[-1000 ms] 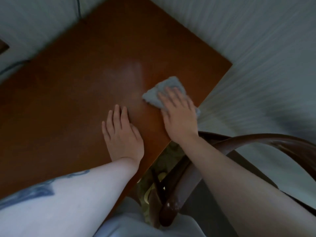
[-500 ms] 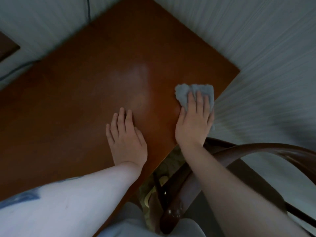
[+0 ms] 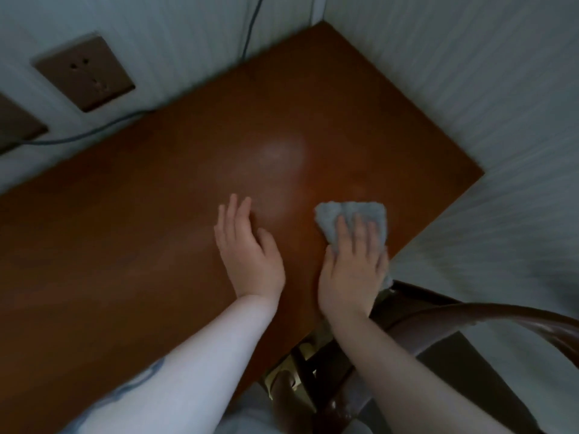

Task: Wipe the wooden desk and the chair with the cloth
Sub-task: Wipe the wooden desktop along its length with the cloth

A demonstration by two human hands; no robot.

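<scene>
Far left, on the pale wall [image 3: 188, 42]: a brown socket plate [image 3: 84, 73], with the corner of a second brown plate [image 3: 18, 126] below it at the frame edge. A thin blue cable [image 3: 78, 137] runs along the wall just above the desk's back edge; another cable [image 3: 250, 26] drops down the wall to the desk's far corner.

Wooden desk [image 3: 141, 245]: reddish-brown top, set into the wall corner, filling most of the view. A dull pale sheen shows near the middle of the top. No containers on it.

Left hand [image 3: 249, 252]: lies flat on the desk, palm down, fingers straight and close together, thumb out to the side. Holds nothing. White sleeve [image 3: 175, 364] with a blue pattern covers the forearm.

Right hand [image 3: 352, 270]: flat, fingers straight and slightly spread, pressing down on the cloth [image 3: 351, 211]. The fingers lie over the cloth rather than curling round it.

Cloth: grey-blue, bunched, on the desk top near its front right edge, just beside the left hand but apart from it. One corner hangs off the desk edge under the right hand.

Lower right: dark wooden chair [image 3: 501, 317] with a curved back rail, drawn up to the desk edge; the right forearm crosses over it. The seat is mostly hidden.
</scene>
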